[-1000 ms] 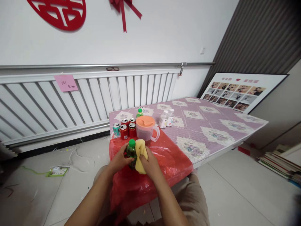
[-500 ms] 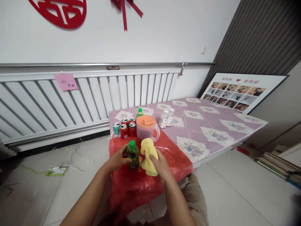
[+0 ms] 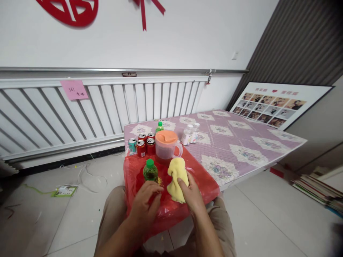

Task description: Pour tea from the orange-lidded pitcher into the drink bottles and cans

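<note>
A person's bare hands were seen from above at the near end of a table, over a red plastic sheet (image 3: pixel 202 178). A green-capped bottle (image 3: pixel 150 172) stood upright on the sheet, its long axis vertical. It lay just beyond the left hand (image 3: pixel 146 202), straight ahead and away from the person; that hand was clearly the nearer of the two. The left hand was loosely spread, thumb apart from the fingers, with nothing visible in its grasp (it hid the bottle's lower part, so whether they touched could not be told). The right hand (image 3: pixel 193 194), farther right, gripped a bunched yellow cloth (image 3: pixel 178 178) between thumb and fingers, a gap of red sheet separating cloth from bottle. Behind the bottle stood an orange-lidded jug (image 3: pixel 164 150), with a red can (image 3: pixel 140 148) among others to its left.
</note>
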### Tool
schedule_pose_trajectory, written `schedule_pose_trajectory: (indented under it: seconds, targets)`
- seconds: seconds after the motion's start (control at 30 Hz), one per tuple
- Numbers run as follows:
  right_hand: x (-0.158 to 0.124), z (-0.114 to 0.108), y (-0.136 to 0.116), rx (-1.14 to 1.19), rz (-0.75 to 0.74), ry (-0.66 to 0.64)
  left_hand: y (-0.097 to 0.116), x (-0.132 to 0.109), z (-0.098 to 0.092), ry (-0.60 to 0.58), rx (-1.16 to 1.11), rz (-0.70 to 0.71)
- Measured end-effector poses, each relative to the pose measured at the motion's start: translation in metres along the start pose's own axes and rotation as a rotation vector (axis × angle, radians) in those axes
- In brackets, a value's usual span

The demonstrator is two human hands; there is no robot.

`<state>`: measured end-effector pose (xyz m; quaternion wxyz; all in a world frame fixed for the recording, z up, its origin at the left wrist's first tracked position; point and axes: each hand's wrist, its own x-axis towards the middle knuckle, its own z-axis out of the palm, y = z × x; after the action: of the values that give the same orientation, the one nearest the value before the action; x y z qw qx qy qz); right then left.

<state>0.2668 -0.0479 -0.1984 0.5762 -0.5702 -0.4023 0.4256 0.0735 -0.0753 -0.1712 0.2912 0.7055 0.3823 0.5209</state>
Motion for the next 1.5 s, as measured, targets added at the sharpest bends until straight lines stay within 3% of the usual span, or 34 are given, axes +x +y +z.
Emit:
schedule_pose_trajectory:
  seconds: [0.07,0.2,0.33,0.53,0.73,0.9,1.1,1.27,1.4,1.5]
  targets:
    - [-0.004,0.002,-0.003,0.016,0.017,-0.007,0.004,0.001,0.019,-0.028,-0.091,-0.049]
    - [-0.015,-0.001,-0.014,0.174,0.119,-0.076,-0.008,0.01,0.047,-0.04,-0.187,-0.281]
    - [-0.023,-0.009,-0.02,0.33,0.195,-0.121,-0.013,0.011,0.06,-0.097,-0.181,-0.275]
    - [-0.025,-0.02,-0.012,0.439,0.232,-0.111,-0.004,0.014,0.065,-0.166,-0.096,-0.232]
    - [-0.024,-0.029,-0.005,0.489,0.272,-0.049,-0.005,0.009,0.067,-0.144,-0.018,-0.097]
    - [-0.024,-0.036,-0.005,0.439,0.236,0.015,-0.017,0.006,0.074,-0.239,-0.039,-0.272]
    - [-0.024,-0.05,-0.001,0.432,0.232,0.015,-0.018,0.024,0.078,-0.218,-0.329,-0.507]
    - [-0.026,-0.054,0.001,0.389,0.251,-0.05,-0.018,0.038,0.089,-0.228,-0.335,-0.491]
    - [-0.029,-0.055,-0.001,0.394,0.275,-0.074,-0.014,0.041,0.096,-0.15,-0.448,-0.52]
    - [-0.031,-0.055,-0.004,0.394,0.266,-0.065,-0.012,0.042,0.097,-0.13,-0.421,-0.431]
